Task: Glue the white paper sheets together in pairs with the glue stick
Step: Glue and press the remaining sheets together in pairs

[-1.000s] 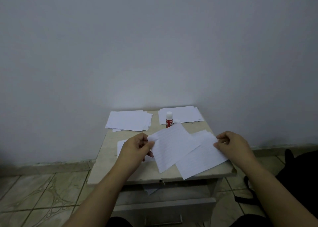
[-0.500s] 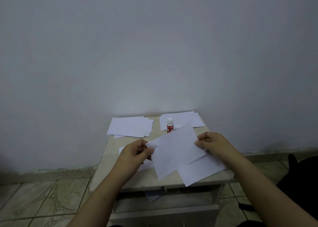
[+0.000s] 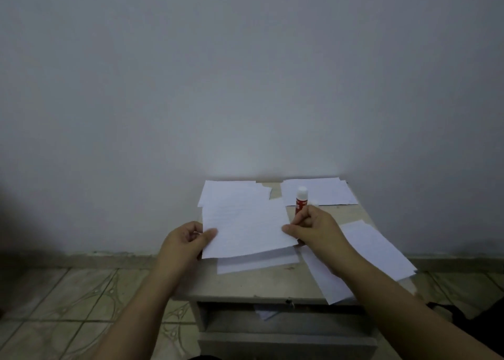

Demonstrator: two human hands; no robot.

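White paper is held by both hands at the centre of the frame: one lined sheet [image 3: 245, 228] lifted just above another sheet [image 3: 259, 263] lying flat on the tabletop [image 3: 245, 283]. The likely slip from here, as I judge it, is misalignment: the held sheet is skewed relative to the lower one, so if it is laid down this way the edges will not match, and any glue on the pair would fix it crooked. A loose pinch could also let the paper sag or crease.

The left hand [image 3: 182, 239] pinches the sheet's left edge, thumb on top, fingers curled beneath. The right hand [image 3: 313, 228] pinches the right edge the same way. The glue stick [image 3: 301, 200] stands upright just behind the right hand, apparently not held. More paper lies in a stack at upper centre [image 3: 226, 193], another behind the glue stick [image 3: 327, 193], and loose sheets at lower right [image 3: 381, 253].
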